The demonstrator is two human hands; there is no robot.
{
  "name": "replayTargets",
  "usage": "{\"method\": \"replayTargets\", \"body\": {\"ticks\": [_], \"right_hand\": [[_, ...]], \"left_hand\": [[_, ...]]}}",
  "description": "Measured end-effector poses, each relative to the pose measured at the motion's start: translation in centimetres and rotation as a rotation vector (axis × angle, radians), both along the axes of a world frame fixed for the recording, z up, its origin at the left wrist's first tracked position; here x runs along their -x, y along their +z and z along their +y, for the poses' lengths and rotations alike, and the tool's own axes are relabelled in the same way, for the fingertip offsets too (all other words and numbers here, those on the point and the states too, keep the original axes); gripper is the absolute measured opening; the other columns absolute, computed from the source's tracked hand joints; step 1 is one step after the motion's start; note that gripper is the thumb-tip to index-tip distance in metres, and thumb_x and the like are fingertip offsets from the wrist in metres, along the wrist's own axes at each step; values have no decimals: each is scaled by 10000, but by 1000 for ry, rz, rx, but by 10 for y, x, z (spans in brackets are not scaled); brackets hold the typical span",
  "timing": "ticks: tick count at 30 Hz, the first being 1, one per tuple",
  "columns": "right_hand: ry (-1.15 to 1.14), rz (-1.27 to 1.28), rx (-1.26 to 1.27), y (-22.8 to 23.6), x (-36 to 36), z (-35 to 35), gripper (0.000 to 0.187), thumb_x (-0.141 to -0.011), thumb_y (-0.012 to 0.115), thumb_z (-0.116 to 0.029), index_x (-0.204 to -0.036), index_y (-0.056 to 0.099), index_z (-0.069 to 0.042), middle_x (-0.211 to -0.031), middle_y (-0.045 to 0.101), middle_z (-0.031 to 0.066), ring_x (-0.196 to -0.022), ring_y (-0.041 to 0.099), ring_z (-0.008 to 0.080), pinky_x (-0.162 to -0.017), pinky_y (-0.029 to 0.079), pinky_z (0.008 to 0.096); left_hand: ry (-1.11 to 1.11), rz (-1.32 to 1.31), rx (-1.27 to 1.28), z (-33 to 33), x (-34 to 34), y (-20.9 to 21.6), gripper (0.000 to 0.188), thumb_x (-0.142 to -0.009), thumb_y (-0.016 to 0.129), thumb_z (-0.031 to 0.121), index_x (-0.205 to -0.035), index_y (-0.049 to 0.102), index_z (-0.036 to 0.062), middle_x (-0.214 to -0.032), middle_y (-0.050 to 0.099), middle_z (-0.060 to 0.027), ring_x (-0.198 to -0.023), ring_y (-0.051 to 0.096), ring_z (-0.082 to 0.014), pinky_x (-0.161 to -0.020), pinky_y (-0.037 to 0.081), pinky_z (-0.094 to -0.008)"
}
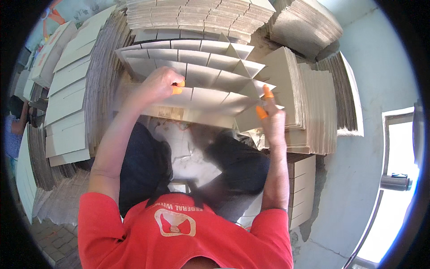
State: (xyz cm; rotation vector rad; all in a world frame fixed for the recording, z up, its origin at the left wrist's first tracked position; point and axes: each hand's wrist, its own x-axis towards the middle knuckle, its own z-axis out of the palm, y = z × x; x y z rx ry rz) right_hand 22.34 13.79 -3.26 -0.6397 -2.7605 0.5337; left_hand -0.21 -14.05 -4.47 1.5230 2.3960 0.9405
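A partly interlocked cardboard divider (197, 74), made of slotted long strips with crossing pieces on its right side, lies in front of me. My left hand (161, 84) is closed at its near left part, with orange covers on the fingertips, gripping the nearest long strip (208, 98). At the right end of that strip, my right hand (273, 116) has its orange-covered thumb and finger around the cardboard. A crossing strip (246, 120) stands just left of the right hand. Motion blurs the near strip's lower edge, and the left fingertips are partly hidden.
Tall stacks of slotted cardboard stand at left (67, 103), at the back (201, 18) and on the right (286, 85). More cardboard sheets (302, 193) stand beside my right elbow. A pale wall (349, 193) runs along the right. Another person's arm (20, 121) shows at far left.
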Motion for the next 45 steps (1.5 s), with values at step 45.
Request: {"method": "replayTargets", "body": {"ticks": [45], "right_hand": [[25,595,64,173,-25,12,466,-863,660,73,-1319,590,10,-1161,695,122,-996,651,112,-880,535,257]], "left_hand": [[138,170,-159,7,-60,-23,211,-802,740,234,-948,726,82,-837,674,-174,-790,662,-369,-708,533,-475]]}}
